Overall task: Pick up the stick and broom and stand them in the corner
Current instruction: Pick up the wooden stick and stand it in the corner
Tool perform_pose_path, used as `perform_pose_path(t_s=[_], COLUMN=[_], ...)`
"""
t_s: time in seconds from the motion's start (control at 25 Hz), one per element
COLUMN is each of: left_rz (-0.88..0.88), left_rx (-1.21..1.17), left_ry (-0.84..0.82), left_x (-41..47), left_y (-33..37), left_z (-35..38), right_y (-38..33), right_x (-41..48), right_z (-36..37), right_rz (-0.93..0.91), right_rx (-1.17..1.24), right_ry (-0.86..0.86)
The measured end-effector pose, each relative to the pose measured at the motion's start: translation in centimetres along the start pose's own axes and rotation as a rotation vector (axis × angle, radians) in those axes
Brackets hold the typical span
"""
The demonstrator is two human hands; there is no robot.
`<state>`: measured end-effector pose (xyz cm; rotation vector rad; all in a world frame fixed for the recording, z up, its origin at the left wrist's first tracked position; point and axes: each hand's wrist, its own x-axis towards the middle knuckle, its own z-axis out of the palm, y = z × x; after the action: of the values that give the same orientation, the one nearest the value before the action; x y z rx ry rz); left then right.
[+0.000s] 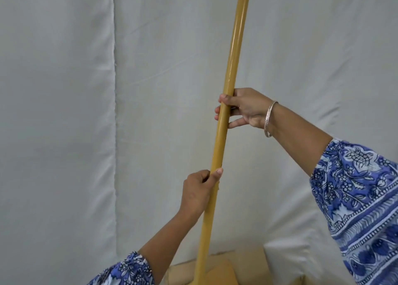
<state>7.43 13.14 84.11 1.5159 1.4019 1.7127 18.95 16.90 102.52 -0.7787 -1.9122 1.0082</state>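
A long yellow-tan stick (231, 65) stands nearly upright in the middle of the view, leaning slightly to the right at its top, which runs out of frame. My right hand (243, 109), with a silver bangle on the wrist, grips it at mid-height. Lower down, my left hand (199, 190) is wrapped around the same stick. Its bottom end reaches the floor at the lower edge of the view. No broom is in view.
White cloth (64, 112) covers the walls behind, with a vertical seam or corner line at the left. A strip of tan floor (247, 267) shows at the bottom, and white cloth drapes down at the lower right.
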Motion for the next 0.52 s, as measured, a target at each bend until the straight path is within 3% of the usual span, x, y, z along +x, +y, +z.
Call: perform_pose_path(t_s=[0.28, 0.52], left_rz=[-0.085, -0.164], left_rx=[-0.042, -0.025], left_ry=[-0.004, 0.008], left_x=[-0.5, 0.8], left_y=[-0.3, -4.7], left_z=[17.5, 27.5], right_y=[6.6, 14.5], right_x=[-3.9, -3.6], right_z=[-13.8, -20.5], right_rz=[0.001, 0.026], right_rx=[-0.065, -0.082], right_ry=[-0.036, -0.07])
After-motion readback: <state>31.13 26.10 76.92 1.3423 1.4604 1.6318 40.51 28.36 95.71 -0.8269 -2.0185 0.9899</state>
